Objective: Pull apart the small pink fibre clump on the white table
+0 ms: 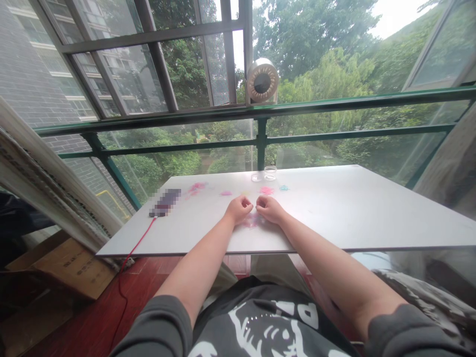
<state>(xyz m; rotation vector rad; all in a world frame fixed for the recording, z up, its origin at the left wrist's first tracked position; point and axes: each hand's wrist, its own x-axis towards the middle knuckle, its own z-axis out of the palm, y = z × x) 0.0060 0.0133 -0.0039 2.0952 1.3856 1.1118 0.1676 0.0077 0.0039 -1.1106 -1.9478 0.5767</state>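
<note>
Both my hands meet near the middle of the white table, a small gap between their fingertips. My left hand (240,208) has its fingers curled in a pinch. My right hand (268,208) is curled the same way, facing it. Whatever lies in the fingers is too small to make out. Below and between the hands lies a pale pink, see-through piece (251,221). Just beyond my right hand is a cluster of small pink pieces (266,190), with a small turquoise cluster (284,188) to its right. A faint yellow patch (244,193) sits beyond my left hand.
The white table (353,213) stands against a green railing (223,115). Two clear round dishes (270,172) sit at its far edge. More pink pieces (197,187) lie to the left, near a blurred-out dark device (166,202) with a red cable (139,241). A cardboard box (74,265) is on the floor.
</note>
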